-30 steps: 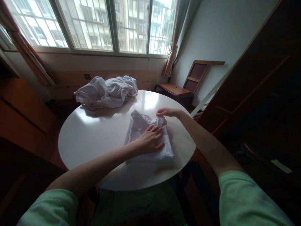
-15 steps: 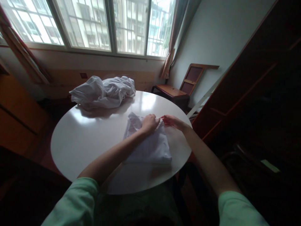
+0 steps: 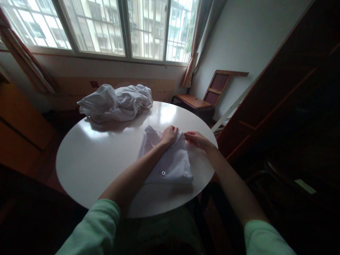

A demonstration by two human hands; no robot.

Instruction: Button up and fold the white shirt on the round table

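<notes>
Folded garment: a white, squarish folded cloth (image 3: pixel 170 161) lies on the round white worktop (image 3: pixel 92 156), right of the frame's centre and near the worktop's right-hand edge; a small ring-shaped snap shows on its lower part.
Far edge of the garment: creased and a little bunched where both hands meet it, just above the middle of the frame.
Left hand: the left hand (image 3: pixel 169 135) rests at the top edge of the folded garment, its forearm lying across the cloth from the lower left; its fingers are curled closed, pinching the fabric there.
Right hand: the right hand (image 3: pixel 195 139) comes in from the lower right and touches the garment's upper right corner; its fingers are drawn together on the cloth edge, though how firm the hold is cannot be told.
Hands together: just beside each other, a small gap between them.
Loose pile: a crumpled white cloth heap (image 3: pixel 115 102) sits on the far left part of the worktop, well apart from the folded garment.
Surroundings: a wooden chair (image 3: pixel 207 97) stands beyond the worktop at the upper right, under a barred window (image 3: pixel 111 24).
Sleeves: pale green, at the bottom of the frame.
</notes>
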